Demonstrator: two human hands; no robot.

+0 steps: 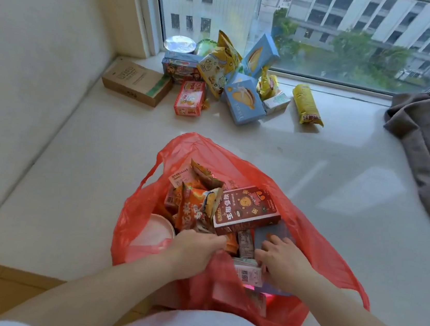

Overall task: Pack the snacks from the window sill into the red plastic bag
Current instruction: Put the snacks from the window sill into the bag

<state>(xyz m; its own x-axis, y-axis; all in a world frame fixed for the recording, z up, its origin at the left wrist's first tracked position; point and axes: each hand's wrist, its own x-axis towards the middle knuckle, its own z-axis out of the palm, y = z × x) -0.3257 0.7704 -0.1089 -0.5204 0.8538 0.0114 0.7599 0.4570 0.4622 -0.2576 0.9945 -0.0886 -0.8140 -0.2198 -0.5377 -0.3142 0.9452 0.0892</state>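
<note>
White stone window sill (314, 180) takes up most of the view, and the red plastic bag (234, 170) sits open at its near edge, already pretty stuffed: a dark red box (247, 211) on top, orange packets (192, 208) beside it.

So we're mid-pack, looks like a rearranging step to me. Left hand (193, 249) is down in the bag mouth with fingers curled, can't tell if it's gripping anything. Right hand (282, 259) has fingers spread fairly flat, pressing on a grey-blue pack (267, 237) inside.

Still a pile of snacks (234, 84) back by the glass, well apart from the bag, plus a yellow tube pack (307, 107) lying alone. Next move probably needs a long reach forward for those.
</note>
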